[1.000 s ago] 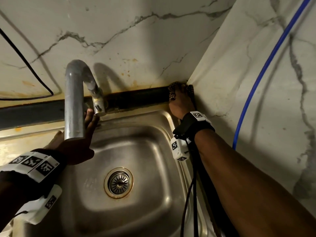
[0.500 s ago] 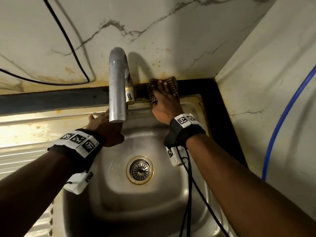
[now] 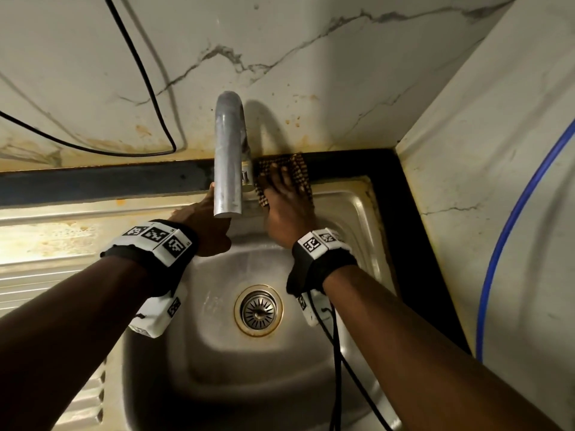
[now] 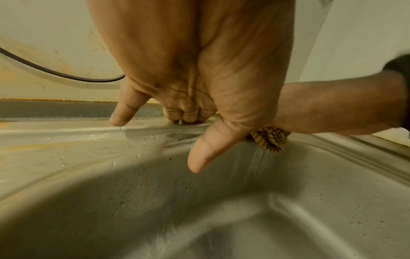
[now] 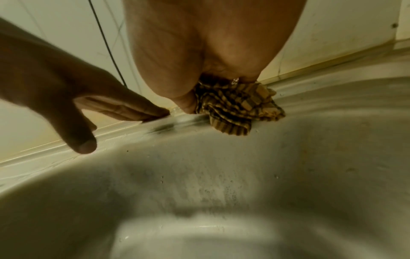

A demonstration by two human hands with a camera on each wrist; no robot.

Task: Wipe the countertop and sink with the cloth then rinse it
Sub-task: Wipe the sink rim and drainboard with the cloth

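Note:
A brown striped cloth (image 3: 299, 171) lies on the back ledge of the steel sink (image 3: 217, 362), just right of the faucet's base. My right hand (image 3: 284, 197) presses down on it with fingers spread flat; in the right wrist view the cloth (image 5: 239, 108) bunches out under the palm. My left hand (image 3: 199, 217) rests on the sink's back rim behind the faucet spout (image 3: 228, 157), fingers extended and touching the metal, holding nothing. In the left wrist view a corner of the cloth (image 4: 269, 138) shows beyond my thumb. No water runs from the spout.
A black countertop strip (image 3: 93, 185) runs along the marble wall and turns down the right side. The ribbed drainboard (image 3: 46, 241) lies at left, the drain (image 3: 258, 311) mid-basin. A black cable (image 3: 146, 79) and a blue hose (image 3: 513, 219) hang on the walls.
My right hand slid the cloth left along the back ledge, from the right corner to beside the faucet. My left hand stayed on the rim near the spout.

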